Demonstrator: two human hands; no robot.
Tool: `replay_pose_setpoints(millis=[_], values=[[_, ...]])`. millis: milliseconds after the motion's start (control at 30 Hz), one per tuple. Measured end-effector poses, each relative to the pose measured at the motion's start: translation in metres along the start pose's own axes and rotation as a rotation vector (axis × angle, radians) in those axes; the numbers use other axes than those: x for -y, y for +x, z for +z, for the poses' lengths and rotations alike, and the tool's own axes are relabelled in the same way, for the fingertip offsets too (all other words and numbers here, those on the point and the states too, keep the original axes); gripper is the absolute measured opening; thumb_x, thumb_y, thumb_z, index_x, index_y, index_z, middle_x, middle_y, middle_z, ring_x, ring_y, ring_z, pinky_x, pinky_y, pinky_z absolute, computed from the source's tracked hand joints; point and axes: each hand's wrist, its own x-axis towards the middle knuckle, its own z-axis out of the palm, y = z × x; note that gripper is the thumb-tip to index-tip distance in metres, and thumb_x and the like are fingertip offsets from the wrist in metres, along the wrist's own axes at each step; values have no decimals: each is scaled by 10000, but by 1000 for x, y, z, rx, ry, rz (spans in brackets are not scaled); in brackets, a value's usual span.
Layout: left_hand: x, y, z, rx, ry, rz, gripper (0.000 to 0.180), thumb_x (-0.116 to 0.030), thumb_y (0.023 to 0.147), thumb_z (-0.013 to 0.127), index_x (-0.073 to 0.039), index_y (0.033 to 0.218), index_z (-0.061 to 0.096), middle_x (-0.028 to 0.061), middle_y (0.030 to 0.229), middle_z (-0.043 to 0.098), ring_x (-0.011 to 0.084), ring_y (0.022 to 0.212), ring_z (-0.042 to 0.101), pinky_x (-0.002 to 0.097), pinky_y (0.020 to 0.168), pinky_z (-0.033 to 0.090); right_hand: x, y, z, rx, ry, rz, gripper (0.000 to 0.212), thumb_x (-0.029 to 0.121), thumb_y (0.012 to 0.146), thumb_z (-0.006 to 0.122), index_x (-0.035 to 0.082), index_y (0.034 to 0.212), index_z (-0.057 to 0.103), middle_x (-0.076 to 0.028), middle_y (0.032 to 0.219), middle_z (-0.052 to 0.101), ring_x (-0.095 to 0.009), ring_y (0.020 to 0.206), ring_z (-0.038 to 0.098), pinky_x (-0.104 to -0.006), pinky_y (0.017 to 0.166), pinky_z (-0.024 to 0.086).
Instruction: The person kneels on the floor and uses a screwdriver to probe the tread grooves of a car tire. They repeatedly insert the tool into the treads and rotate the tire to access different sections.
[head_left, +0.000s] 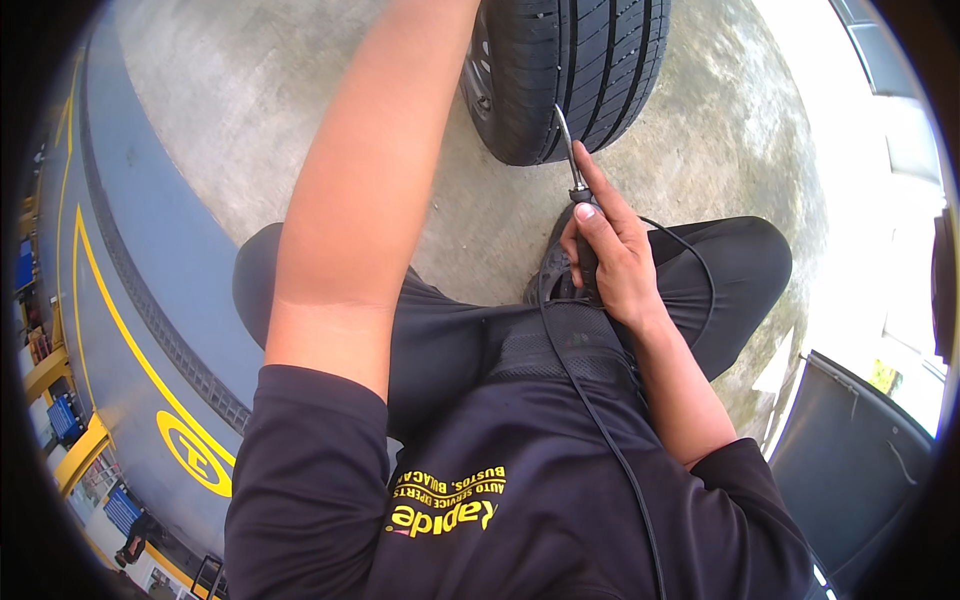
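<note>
The right hand (pixel 622 265) is gripping a pick (pixel 571 155), whose tip is apparently touching the tire (pixel 590 75) in front and could be slipping under sideways pressure, while the left hand is lying out of view, state unknown.

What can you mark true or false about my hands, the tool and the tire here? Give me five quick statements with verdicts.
1. The right hand grips a slim tool whose metal tip is at the tread of a black tire. True.
2. The left hand is in full view. False: the left arm runs out past the upper edge, so the hand does not show.
3. The tool's handle is bright yellow. False: it is dark.
4. A dark cord runs across the front of the shirt. True.
5. Both legs are stretched out straight. False: the knees are bent and spread apart.
</note>
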Motion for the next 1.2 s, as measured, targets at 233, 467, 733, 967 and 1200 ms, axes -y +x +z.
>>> replay_pose_setpoints(millis=[233, 467, 733, 967, 1200], values=[[17, -5, 3, -37, 77, 58, 723, -401, 1009, 625, 86, 1525, 487, 420, 1580, 382, 494, 1532, 334, 444, 1275, 298, -20, -1, -5, 27, 25, 29, 585, 202, 1124, 467, 210, 1691, 326, 10, 725, 489, -71, 562, 445, -243, 549, 456], [17, -6, -2, -32, 108, 71, 726, -402, 1016, 616, 84, 1536, 471, 422, 1592, 361, 502, 1534, 325, 451, 1278, 293, -19, -6, -2, 39, 26, 37, 576, 205, 1124, 464, 212, 1687, 338, 1, 729, 500, -74, 581, 457, -250, 551, 472], [9, -14, 2, -10, 99, 50, 718, -396, 1022, 620, 64, 1551, 464, 417, 1609, 336, 501, 1537, 321, 456, 1276, 295, -24, -18, -11, 12, 1, 177, 574, 188, 1119, 437, 202, 1684, 341, -22, 723, 533, -86, 566, 492, -260, 541, 497], [23, -4, -3, -65, 100, 28, 721, -425, 1021, 621, 23, 1566, 466, 409, 1606, 349, 498, 1530, 333, 461, 1271, 302, 20, -20, -6, 38, -41, 29, 587, 180, 1106, 451, 203, 1683, 348, -4, 700, 517, -71, 551, 471, -262, 543, 492], [14, -3, 2, -42, 82, 11, 708, -415, 1016, 626, 32, 1547, 491, 388, 1612, 362, 469, 1535, 344, 452, 1267, 310, 60, 13, 6, 19, -72, -83, 586, 160, 1096, 441, 171, 1677, 360, 1, 700, 504, -71, 559, 466, -267, 547, 477]])
